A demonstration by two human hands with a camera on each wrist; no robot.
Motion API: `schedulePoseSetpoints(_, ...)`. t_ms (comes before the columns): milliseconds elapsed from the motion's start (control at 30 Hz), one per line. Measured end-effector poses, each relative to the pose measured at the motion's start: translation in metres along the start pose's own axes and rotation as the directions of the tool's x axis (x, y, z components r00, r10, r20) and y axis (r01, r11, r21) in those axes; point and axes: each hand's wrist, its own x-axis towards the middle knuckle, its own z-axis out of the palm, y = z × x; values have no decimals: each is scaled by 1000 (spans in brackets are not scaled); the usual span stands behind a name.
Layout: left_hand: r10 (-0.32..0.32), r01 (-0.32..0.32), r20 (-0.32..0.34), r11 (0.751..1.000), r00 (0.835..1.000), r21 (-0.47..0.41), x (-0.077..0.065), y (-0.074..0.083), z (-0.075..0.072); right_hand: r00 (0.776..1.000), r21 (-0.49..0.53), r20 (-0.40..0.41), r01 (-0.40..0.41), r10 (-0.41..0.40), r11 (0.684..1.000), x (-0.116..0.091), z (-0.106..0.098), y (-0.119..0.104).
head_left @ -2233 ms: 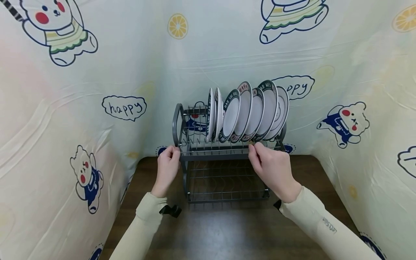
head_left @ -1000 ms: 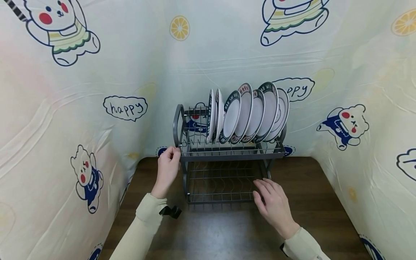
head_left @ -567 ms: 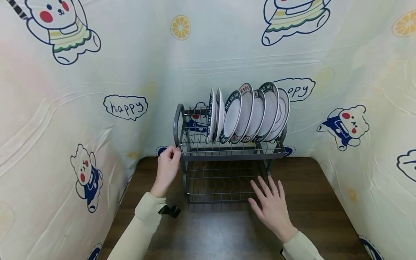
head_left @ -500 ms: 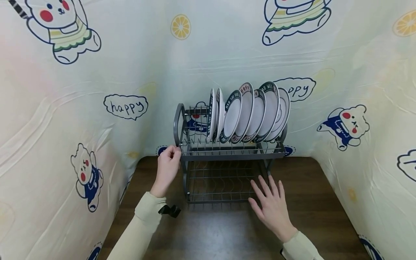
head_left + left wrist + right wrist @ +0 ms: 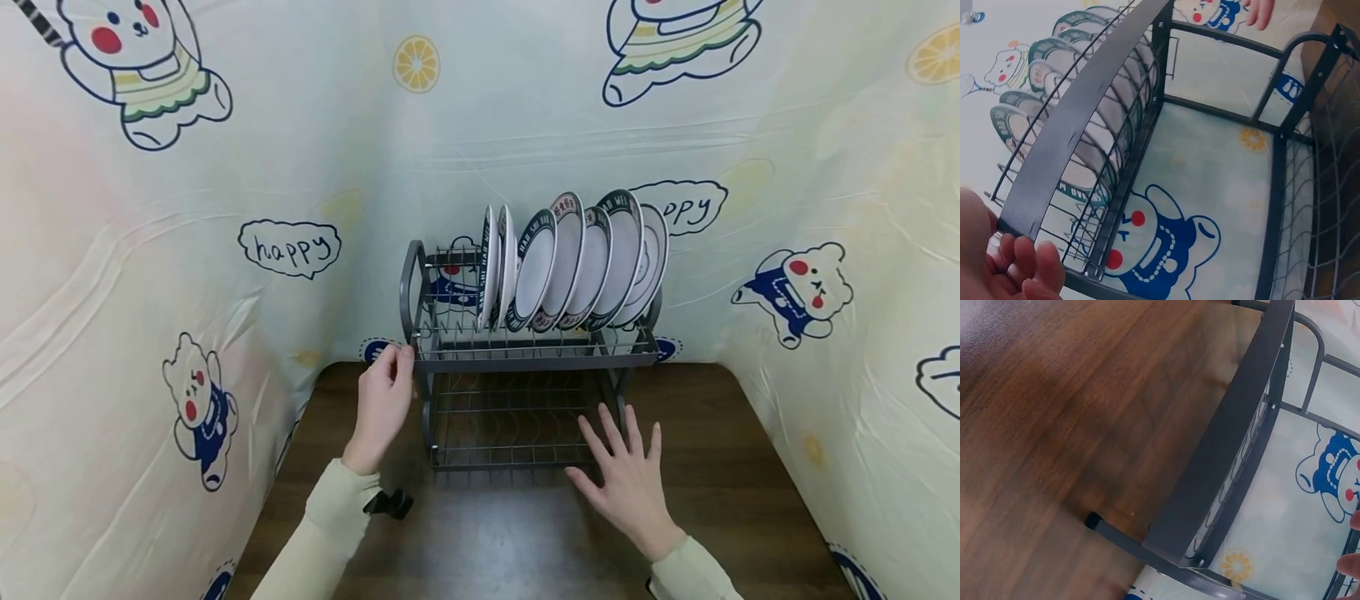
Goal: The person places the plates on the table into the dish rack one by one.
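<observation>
A grey two-tier dish rack stands on the wooden table. Several white plates with dark lettered rims lean in its upper tier, towards the right; the lower tier holds nothing. My left hand is at the left front corner of the upper tier. In the left wrist view its curled fingers lie against the end of the front bar and seem to hold it. My right hand has its fingers spread before the lower tier's right front corner, holding nothing. Only its fingertips show at the right wrist view's edge.
The brown table stretches forward of the rack and to both sides. A printed cloth hangs close behind the rack and along the left and right sides.
My right hand let go of the upper tier's front, dropped to beside the lower tier and spread its fingers. My left hand has shifted slightly down and left. Rack and plates look unmoved.
</observation>
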Motion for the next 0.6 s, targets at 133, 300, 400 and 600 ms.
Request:
schedulePoseSetpoints(133,68,-67,-12,997,998,41,-19,-3,4,1000,-6,-14,-3,3,1000,-1,0,2)
schedulePoseSetpoints(300,192,-192,14,974,981,122,-52,-14,13,1000,11,-19,-17,18,1000,-3,2,2)
schedulePoseSetpoints(400,246,-254,67,944,967,210,-68,-21,21,1000,18,-14,-28,28,999,-3,3,1)
schedulePoseSetpoints(600,179,-281,278,877,944,390,-89,-36,39,999,9,-23,-37,37,999,-5,3,2)
